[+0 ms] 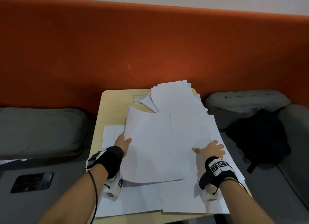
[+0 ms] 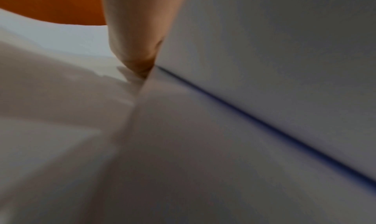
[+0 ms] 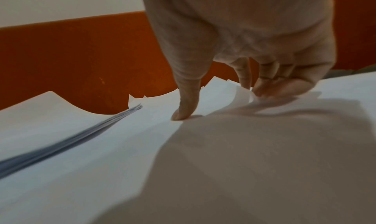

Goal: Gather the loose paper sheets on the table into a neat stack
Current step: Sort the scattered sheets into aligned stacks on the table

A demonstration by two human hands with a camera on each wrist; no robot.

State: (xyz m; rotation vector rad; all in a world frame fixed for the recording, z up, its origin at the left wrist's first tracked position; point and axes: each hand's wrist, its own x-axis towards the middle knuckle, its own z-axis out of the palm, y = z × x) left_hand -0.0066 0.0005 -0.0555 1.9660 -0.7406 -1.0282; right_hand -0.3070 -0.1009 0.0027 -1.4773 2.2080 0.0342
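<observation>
Head view: thin, smooth white paper sheets (image 1: 155, 150) lie fanned and overlapping across a small tan table (image 1: 115, 96) with rounded corners, their edges out of line; a second loose cluster (image 1: 175, 96) sits at the far right corner, partly over the edge. The left hand (image 1: 122, 142) holds the left edge of a lifted, slightly bowed bundle, thumb on top, the other fingers hidden beneath. The right hand (image 1: 211, 148) lies on the sheets at the right; from the right wrist view its thumb (image 3: 186, 98) presses flat on the paper while the curled fingers (image 3: 280, 82) pinch up a curling sheet corner. Behind the table runs an orange felt-like wall panel (image 1: 150, 48) under a pale wall. Grey cushioned seats (image 1: 38, 128) flank the table; a black bag (image 1: 260, 136) rests on the right one, a dark phone (image 1: 32, 182) on the left.
</observation>
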